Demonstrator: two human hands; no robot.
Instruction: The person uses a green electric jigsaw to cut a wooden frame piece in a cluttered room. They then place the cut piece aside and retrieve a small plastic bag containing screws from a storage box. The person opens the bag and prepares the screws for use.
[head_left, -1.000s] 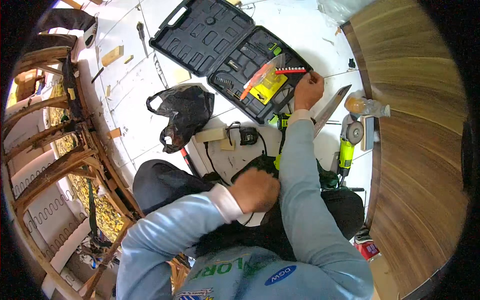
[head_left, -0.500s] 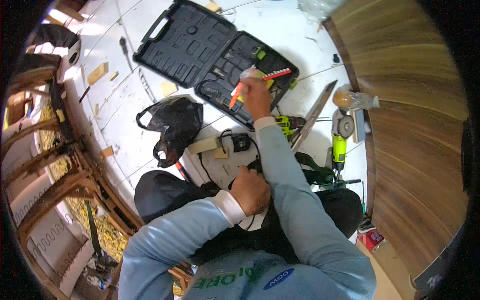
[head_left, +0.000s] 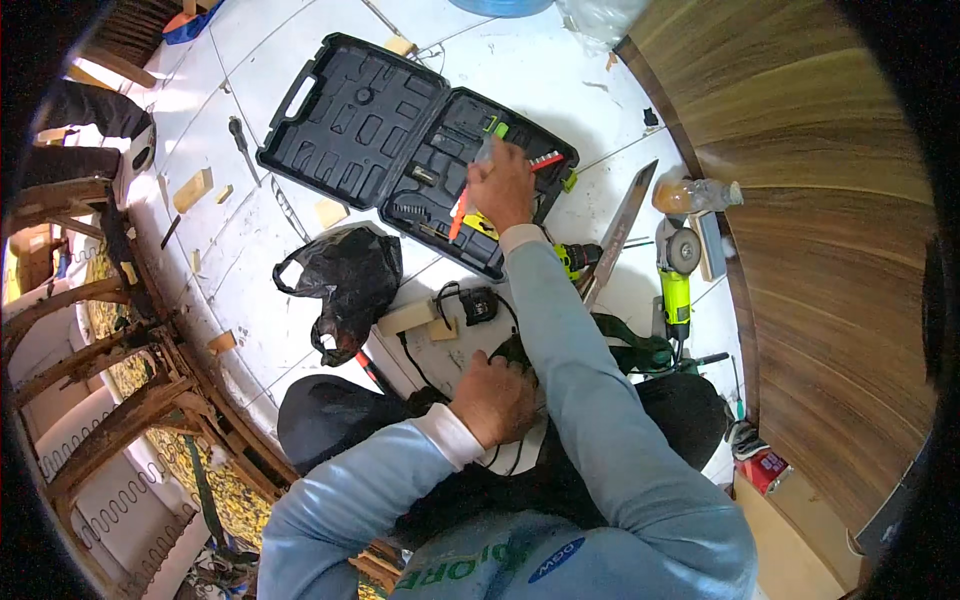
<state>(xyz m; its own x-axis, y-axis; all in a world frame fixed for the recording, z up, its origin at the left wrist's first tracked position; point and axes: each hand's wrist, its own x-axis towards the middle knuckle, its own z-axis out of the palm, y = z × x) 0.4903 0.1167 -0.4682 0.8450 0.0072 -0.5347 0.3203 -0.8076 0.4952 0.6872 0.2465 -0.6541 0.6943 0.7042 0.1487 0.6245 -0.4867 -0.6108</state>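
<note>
Tool case (head_left: 412, 168) lies open and flat on the tiled floor (head_left: 275, 50), presumably so both halves stay face-up within reach. Right hand (head_left: 503, 187) is over the right half, fingers bent down on an orange piece (head_left: 459, 215); cannot tell whether it pinches or merely rests. Yellow card (head_left: 482, 225) shows below the palm, toward the case's near edge; red strip (head_left: 547, 160) slants toward the right corner. Left hand (head_left: 494, 402) is loosely curled, knuckles up, near the lap; its contents, if any, are hidden. Drill (head_left: 575, 258) lies just beyond the case's near-right edge, grinder (head_left: 678, 300) farther right, probably set aside within reach. Writing: shirt (head_left: 480, 565) carries green lettering and a blue oval badge (head_left: 556, 560); red packet (head_left: 765, 468) carries pale print. None transcribed.
</note>
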